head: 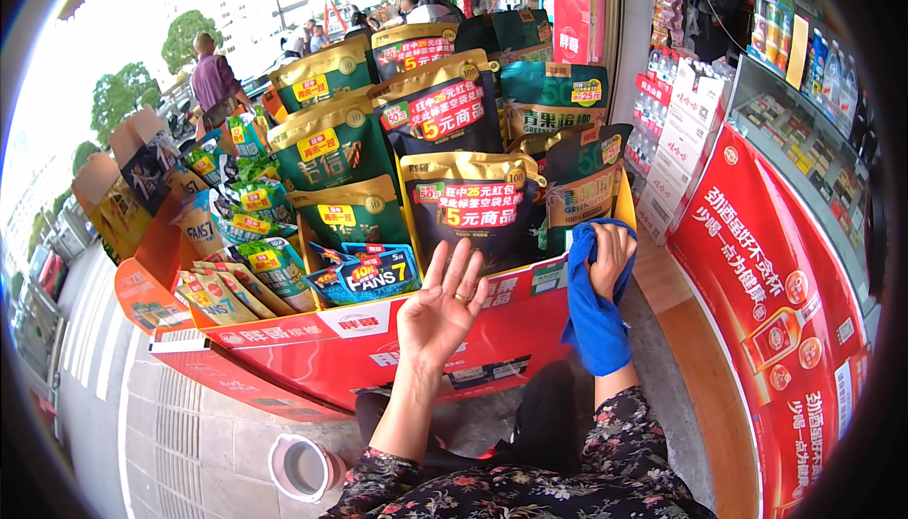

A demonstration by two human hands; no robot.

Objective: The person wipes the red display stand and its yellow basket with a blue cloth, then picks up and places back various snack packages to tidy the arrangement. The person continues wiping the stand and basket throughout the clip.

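My right hand (608, 258) grips a blue cloth (599, 327), which hangs over the front right corner of a red display stand (298, 359). Part of the cloth trails down along my wrist. Palm up and fingers spread, my left hand (441, 306) is empty in front of the stand's upper edge; a ring is on one finger. Behind it stands a dark pouch with a gold top (472, 210). Nearest the cloth is a green and tan pouch (587, 186). Small blue packets (379, 274) lie in a compartment left of my left hand.
A bucket (301, 468) of greyish water stands on the paving by my left side. White cartons (681, 150) are stacked at the right, beside a glass counter (801, 115) with a red printed front. Further off, a person (213, 79) is near the street.
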